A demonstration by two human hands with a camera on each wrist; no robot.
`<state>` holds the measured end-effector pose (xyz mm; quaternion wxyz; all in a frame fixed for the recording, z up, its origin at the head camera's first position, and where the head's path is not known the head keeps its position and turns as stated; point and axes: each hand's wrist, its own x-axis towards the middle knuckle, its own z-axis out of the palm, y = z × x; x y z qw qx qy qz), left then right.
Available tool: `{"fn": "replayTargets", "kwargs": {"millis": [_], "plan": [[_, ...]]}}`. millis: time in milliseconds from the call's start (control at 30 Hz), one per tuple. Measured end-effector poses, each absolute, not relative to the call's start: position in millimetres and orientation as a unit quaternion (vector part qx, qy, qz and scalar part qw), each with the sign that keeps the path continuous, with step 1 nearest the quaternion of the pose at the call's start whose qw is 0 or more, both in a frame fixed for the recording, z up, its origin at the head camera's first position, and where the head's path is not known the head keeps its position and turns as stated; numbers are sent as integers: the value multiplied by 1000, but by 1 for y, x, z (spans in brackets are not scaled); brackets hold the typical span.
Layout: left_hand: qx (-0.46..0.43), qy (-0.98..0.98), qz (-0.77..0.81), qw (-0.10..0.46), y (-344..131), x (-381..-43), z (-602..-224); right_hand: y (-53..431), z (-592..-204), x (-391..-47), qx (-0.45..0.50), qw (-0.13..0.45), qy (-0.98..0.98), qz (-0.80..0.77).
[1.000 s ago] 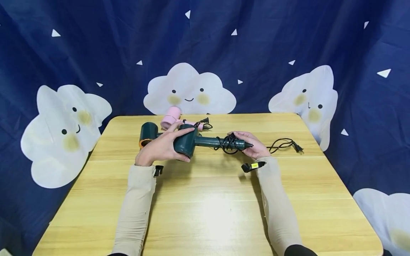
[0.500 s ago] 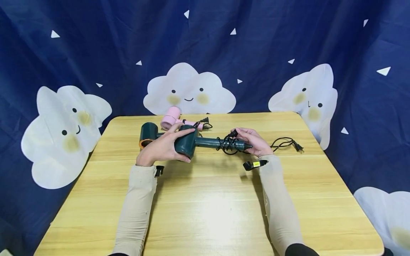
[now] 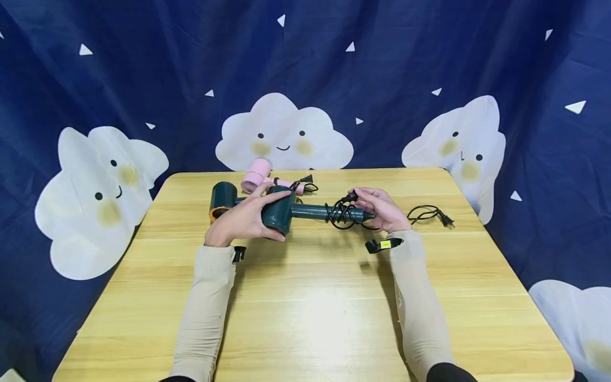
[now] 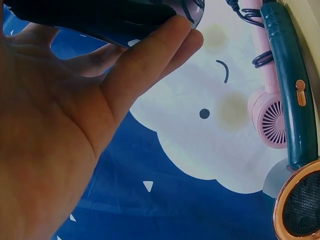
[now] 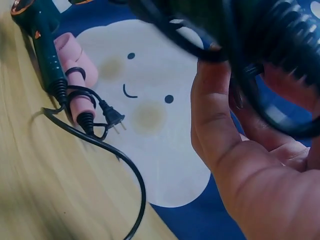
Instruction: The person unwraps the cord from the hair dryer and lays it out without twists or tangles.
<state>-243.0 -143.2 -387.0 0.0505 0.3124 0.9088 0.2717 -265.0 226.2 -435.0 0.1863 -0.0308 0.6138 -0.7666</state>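
Note:
My left hand [image 3: 238, 218] grips the round head of a dark green hair dryer [image 3: 278, 212], thumb on the near side and fingers over the far side. The dryer is held above the table, its handle pointing right. A black power cord [image 3: 338, 214] is coiled round that handle. At the handle's end, my right hand [image 3: 384, 211] pinches the cord near its black plug [image 3: 352, 197] between thumb and fingers. The right wrist view shows cord loops and the ribbed cord sleeve [image 5: 292, 37] close up, blurred, partly covering the right fingers.
Behind the left hand, a second dark green hair dryer [image 3: 223, 196] with an orange rim lies on the wooden table [image 3: 305, 297]. Beyond it lies a pink hair dryer [image 3: 256, 175] with its cord bundled. A loose black cord with a plug [image 3: 446, 220] lies at the right.
My right hand has shifted slightly right and up, off the underside of the handle's end, and now has the cord by its plug end. The left hand keeps its grip on the hair dryer.

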Motion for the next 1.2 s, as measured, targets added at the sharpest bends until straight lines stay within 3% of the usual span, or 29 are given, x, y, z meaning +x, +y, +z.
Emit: {"fn": "replayTargets", "kwargs": {"millis": [433, 1200], "plan": [[307, 911, 268, 57, -144, -244, -391, 221, -420, -258, -74, 160, 530, -829], [301, 913, 273, 36, -154, -249, -392, 196, -390, -238, -127, 90, 620, -769]]}}
